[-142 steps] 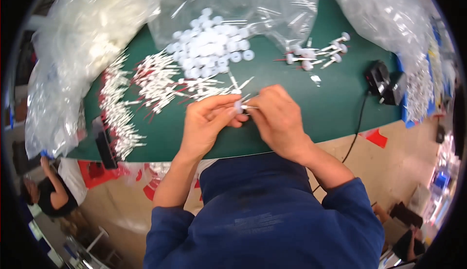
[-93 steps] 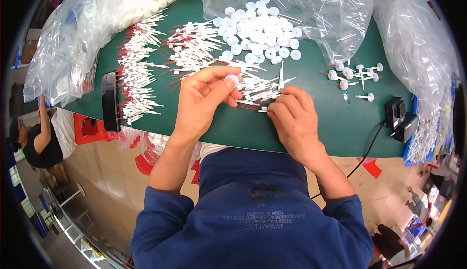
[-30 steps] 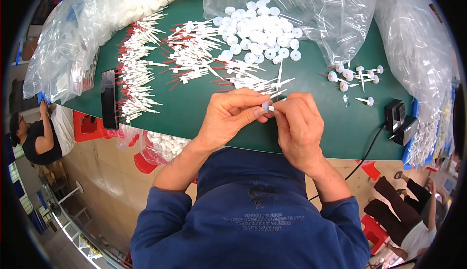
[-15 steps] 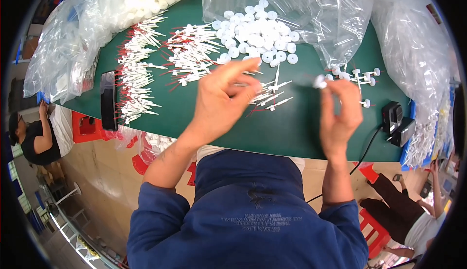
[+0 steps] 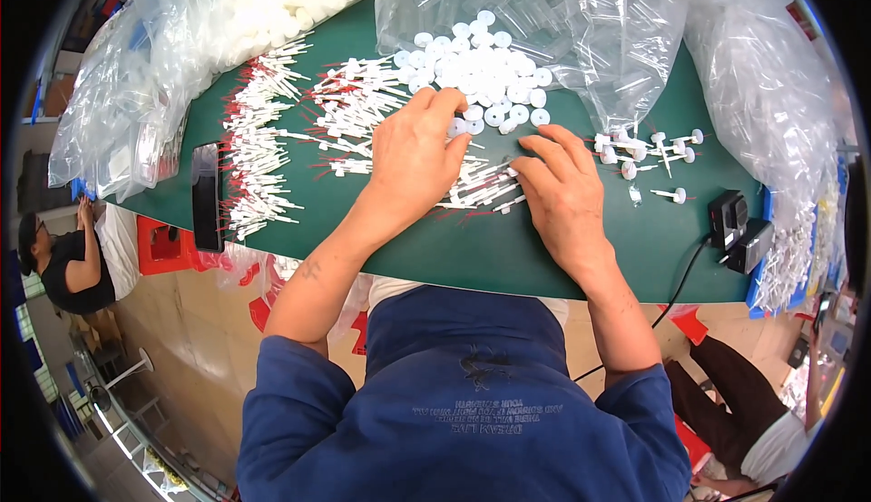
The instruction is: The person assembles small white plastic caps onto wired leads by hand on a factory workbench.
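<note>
My left hand (image 5: 413, 159) rests palm down on the green table (image 5: 381, 239), its fingertips pinching a white round cap (image 5: 456, 127) at the edge of a heap of white caps (image 5: 481, 80). My right hand (image 5: 564, 191) lies flat with fingers spread on a small bundle of thin white tubes with red tips (image 5: 485, 189). To its right sits a group of assembled cap-and-tube pieces (image 5: 646, 150).
Rows of white tubes with red tips (image 5: 259, 162) cover the left of the table, beside a black phone (image 5: 206, 195). Clear plastic bags (image 5: 581, 21) line the far edge and sides. A black device with a cable (image 5: 737, 225) sits right. Another person (image 5: 63, 261) is at lower left.
My right hand has come back left from the assembled pieces and now rests on the tube bundle. My left hand has settled onto the cap heap.
</note>
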Demonstrator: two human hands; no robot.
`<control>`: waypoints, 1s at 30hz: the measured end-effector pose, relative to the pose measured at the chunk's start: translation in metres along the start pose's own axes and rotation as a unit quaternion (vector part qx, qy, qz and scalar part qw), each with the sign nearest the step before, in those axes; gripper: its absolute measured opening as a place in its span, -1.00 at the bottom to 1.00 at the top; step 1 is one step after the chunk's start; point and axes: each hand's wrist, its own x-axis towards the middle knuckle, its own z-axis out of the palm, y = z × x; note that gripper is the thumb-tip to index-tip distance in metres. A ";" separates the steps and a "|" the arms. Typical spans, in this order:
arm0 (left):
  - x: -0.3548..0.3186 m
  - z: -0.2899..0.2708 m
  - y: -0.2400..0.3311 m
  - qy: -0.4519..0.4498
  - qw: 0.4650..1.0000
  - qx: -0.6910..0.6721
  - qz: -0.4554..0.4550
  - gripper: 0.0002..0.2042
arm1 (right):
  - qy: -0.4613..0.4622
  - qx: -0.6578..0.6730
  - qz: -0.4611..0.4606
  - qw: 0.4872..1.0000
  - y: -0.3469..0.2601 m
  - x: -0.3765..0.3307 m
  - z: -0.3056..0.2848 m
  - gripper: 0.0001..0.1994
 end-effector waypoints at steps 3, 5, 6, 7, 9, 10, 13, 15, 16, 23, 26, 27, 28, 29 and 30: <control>-0.001 -0.005 -0.003 0.039 0.998 -0.052 0.006 -0.71 | 0.035 0.047 0.016 0.998 0.000 -0.001 -0.006 -0.78; -0.003 -0.011 0.000 0.080 0.976 -0.198 -0.032 -0.66 | 0.054 0.069 0.024 0.996 -0.004 -0.003 -0.012 -0.79; -0.008 -0.017 0.006 0.068 0.953 -0.284 -0.085 -0.71 | 0.059 0.091 0.037 0.993 -0.007 -0.004 -0.015 -0.79; -0.014 -0.018 0.005 0.069 0.953 -0.283 -0.085 -0.71 | 0.064 0.113 0.051 0.990 -0.011 -0.004 -0.018 -0.79; -0.027 -0.021 0.000 -0.067 0.795 -0.570 -0.196 -0.77 | 0.074 0.115 0.042 0.990 -0.017 -0.002 -0.022 -0.77; -0.033 -0.022 0.002 -0.094 0.756 -0.606 -0.229 -0.75 | 0.079 0.123 0.042 0.988 -0.020 -0.003 -0.023 -0.77; -0.045 -0.014 0.005 -0.113 0.667 -0.696 -0.239 -0.71 | 0.091 0.111 0.023 0.989 -0.025 -0.001 -0.026 -0.76; -0.049 -0.011 0.007 -0.114 0.665 -0.700 -0.232 -0.70 | 0.098 0.091 0.006 0.991 -0.026 -0.001 -0.026 -0.76; -0.050 -0.011 0.007 -0.110 0.659 -0.708 -0.230 -0.70 | 0.098 0.080 0.002 0.992 -0.026 -0.001 -0.026 -0.75; -0.050 -0.009 0.008 -0.103 0.662 -0.707 -0.224 -0.70 | 0.090 0.054 -0.008 0.994 -0.028 -0.002 -0.027 -0.76; -0.052 -0.006 0.008 -0.096 0.703 -0.673 -0.211 -0.69 | 0.093 0.039 -0.018 0.995 -0.028 -0.001 -0.027 -0.78; -0.052 -0.006 0.009 -0.097 0.702 -0.673 -0.212 -0.69 | 0.092 0.038 -0.017 0.995 -0.029 -0.001 -0.027 -0.78; -0.052 -0.005 0.009 -0.095 0.729 -0.650 -0.193 -0.69 | 0.090 0.037 -0.018 0.995 -0.030 -0.001 -0.028 -0.79; -0.052 -0.005 0.010 -0.094 0.755 -0.625 -0.174 -0.69 | 0.088 0.035 -0.020 0.995 -0.031 -0.001 -0.028 -0.79; -0.053 -0.004 0.011 -0.095 0.754 -0.626 -0.175 -0.69 | 0.087 0.034 -0.018 0.995 -0.032 -0.001 -0.028 -0.79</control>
